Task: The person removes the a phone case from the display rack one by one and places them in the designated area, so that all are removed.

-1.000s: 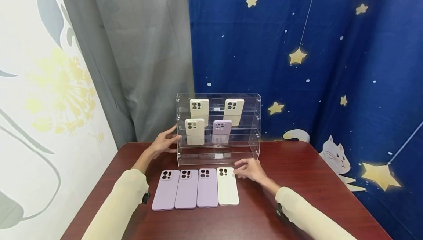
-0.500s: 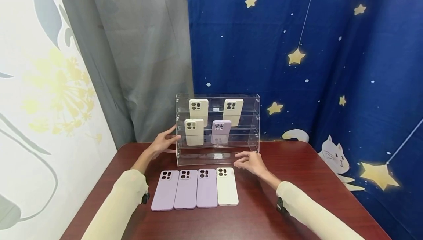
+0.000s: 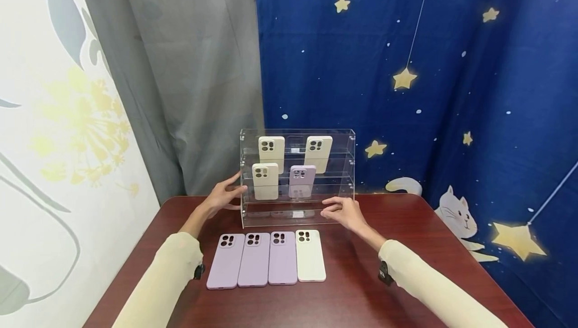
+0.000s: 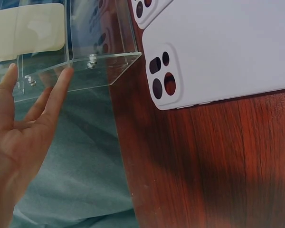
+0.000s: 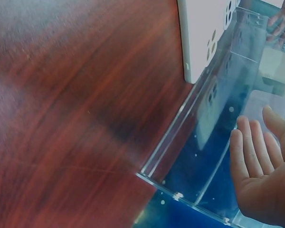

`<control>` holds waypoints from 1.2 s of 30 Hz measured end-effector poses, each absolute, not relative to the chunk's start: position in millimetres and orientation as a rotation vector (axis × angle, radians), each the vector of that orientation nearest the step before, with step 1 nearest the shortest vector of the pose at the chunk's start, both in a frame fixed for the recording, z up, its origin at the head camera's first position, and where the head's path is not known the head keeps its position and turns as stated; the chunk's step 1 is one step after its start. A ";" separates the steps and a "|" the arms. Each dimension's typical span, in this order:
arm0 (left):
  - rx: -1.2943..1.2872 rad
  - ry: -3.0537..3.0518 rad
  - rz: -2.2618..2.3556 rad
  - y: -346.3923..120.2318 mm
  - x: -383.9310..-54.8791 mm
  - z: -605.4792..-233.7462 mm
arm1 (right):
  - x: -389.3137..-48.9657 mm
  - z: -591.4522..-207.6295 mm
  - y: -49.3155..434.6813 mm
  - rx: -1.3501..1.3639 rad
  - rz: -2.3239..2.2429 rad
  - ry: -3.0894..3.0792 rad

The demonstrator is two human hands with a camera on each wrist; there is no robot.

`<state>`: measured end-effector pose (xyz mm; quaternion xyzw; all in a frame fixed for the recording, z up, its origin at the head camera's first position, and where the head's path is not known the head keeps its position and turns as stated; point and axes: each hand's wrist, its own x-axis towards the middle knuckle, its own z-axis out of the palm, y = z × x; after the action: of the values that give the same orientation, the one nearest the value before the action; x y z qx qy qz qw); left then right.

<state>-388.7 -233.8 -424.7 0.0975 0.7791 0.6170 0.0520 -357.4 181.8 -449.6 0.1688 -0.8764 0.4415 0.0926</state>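
A clear acrylic display rack [image 3: 266,220] with stepped shelves stands on the table. My left hand [image 3: 221,195] rests against its left side; in the left wrist view, extended fingertips touch the side panel. My right hand [image 3: 344,212] hovers before the rack's lower right part, fingers loosely bent with nothing between them. On the rack stand three cream phone cases, among them the lower left one [image 3: 265,181], and a purple phone case [image 3: 302,181]. In front lies a row: three purple phone cases, one at the left end [image 3: 226,261], and a cream phone case [image 3: 310,256] at the right end.
The dark red wooden table [image 3: 361,288] extends around the row and the rack. Behind it hang a grey curtain [image 3: 198,67] and a blue curtain with stars [image 3: 343,67]. A white floral panel [image 3: 81,167] stands at the left.
My right hand has moved from the cream phone case's top right corner, up and away, to the rack's lower right part. The left hand stays at the rack's side.
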 end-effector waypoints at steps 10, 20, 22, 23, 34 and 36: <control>0.291 2.393 1.860 -235.0 -391.7 -425.4 | -367.2 -427.9 180.1 0.541 1.305 -2.534; 0.290 2.384 1.874 -236.2 -392.6 -425.8 | -377.6 -406.4 173.4 0.560 1.328 -2.451; 0.288 2.382 1.879 -235.9 -392.4 -426.0 | -380.0 -402.8 172.7 0.561 1.321 -2.437; 0.292 2.383 1.879 -235.7 -392.3 -425.9 | -381.4 -401.1 172.3 0.561 1.317 -2.433; 0.268 2.356 1.900 -233.9 -391.7 -428.9 | -390.1 -387.9 164.0 0.535 1.330 -2.399; 0.268 2.352 1.910 -233.8 -392.1 -429.4 | -390.9 -386.1 161.5 0.548 1.332 -2.388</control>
<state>-392.1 -233.8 -429.4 0.0879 0.7723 0.6272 0.0502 -390.9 161.5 -386.1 0.1934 -0.8431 0.4701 0.1755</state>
